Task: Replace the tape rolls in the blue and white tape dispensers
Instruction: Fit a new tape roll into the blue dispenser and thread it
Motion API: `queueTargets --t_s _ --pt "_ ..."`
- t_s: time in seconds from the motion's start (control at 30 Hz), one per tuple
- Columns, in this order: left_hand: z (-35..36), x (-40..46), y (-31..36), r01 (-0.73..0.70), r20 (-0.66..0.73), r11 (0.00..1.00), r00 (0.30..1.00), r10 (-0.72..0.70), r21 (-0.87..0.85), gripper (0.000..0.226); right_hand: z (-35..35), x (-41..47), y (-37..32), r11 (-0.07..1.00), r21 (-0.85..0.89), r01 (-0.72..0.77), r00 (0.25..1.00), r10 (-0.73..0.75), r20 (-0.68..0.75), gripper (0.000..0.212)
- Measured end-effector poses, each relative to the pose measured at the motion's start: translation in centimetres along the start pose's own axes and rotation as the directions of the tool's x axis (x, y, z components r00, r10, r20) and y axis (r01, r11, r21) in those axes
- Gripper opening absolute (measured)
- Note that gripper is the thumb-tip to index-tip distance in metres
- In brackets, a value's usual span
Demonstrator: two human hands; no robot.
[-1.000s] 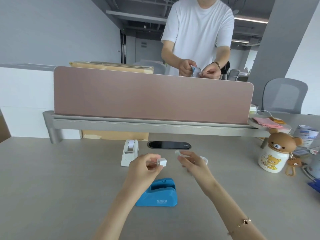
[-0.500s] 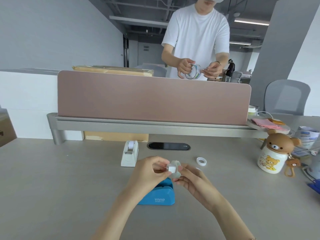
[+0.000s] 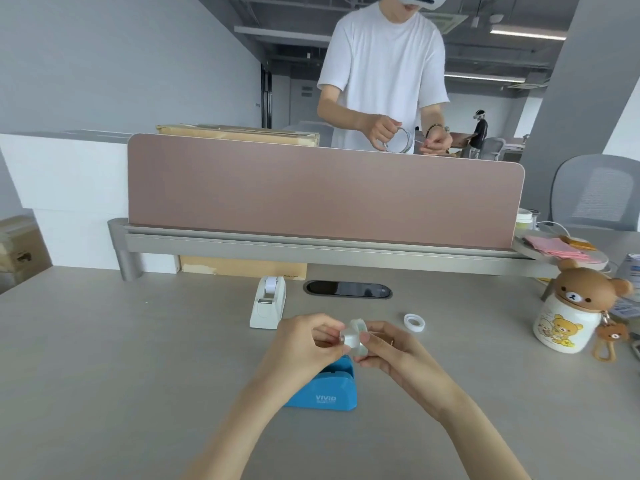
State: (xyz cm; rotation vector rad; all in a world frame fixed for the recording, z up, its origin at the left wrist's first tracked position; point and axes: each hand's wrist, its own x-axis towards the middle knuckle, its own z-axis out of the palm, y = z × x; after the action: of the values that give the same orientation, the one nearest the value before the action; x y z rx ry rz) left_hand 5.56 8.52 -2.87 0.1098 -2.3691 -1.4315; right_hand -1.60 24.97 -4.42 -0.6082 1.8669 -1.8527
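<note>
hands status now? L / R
Left hand: pinching the hub at the side of the tape roll.
Right hand: grip closed round the tape roll.

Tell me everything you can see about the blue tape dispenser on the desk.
The blue tape dispenser is a glossy, plastic-looking wedge with a curved top and white VIVID lettering on its near side. It sits upright on the grey desk, directly below both hands, which hide part of its top. Neither hand visibly touches it. Whether a roll sits inside cannot be seen.
</note>
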Motion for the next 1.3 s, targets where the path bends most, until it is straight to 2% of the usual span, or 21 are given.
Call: queueTargets --t_s 0.3,0.4,0.53,0.73,1.07,1.3 --pt "0.33 -0.17 -0.31 0.013 0.029 0.999 0.999 -0.014 0.030 0.019 -0.46 -0.24 -0.13 0.994 -0.109 -0.008 1.000 0.008 0.002 0.027" --pt "0.42 -0.15 -0.34 0.016 0.029 1.000 0.999 -0.017 0.021 0.020 -0.66 -0.33 -0.15 0.993 -0.114 -0.011 1.000 0.013 0.016 0.027" --pt "0.54 -0.09 -0.33 0.008 0.030 0.999 1.000 -0.009 0.045 0.025 -0.74 -0.40 -0.28 0.975 -0.221 0.011 0.999 -0.003 0.038 0.026" --pt "0.24 -0.22 -0.17 0.018 0.004 1.000 1.000 -0.018 0.003 0.024 -0.62 -0.39 -0.27 0.994 -0.110 0.002 1.000 0.001 0.025 0.029" --pt "0.38 -0.33 -0.26 0.065 0.049 0.996 0.997 -0.061 -0.069 0.022 -0.63 -0.89 -0.46 0.976 -0.204 0.073 0.997 -0.064 0.051 0.028" --pt "-0.21 -0.25 -0.06 0.036 0.050 0.994 0.998 -0.031 -0.104 0.022 -0.28 -0.93 -0.87 0.967 -0.227 0.119 0.992 -0.106 0.069 0.031"
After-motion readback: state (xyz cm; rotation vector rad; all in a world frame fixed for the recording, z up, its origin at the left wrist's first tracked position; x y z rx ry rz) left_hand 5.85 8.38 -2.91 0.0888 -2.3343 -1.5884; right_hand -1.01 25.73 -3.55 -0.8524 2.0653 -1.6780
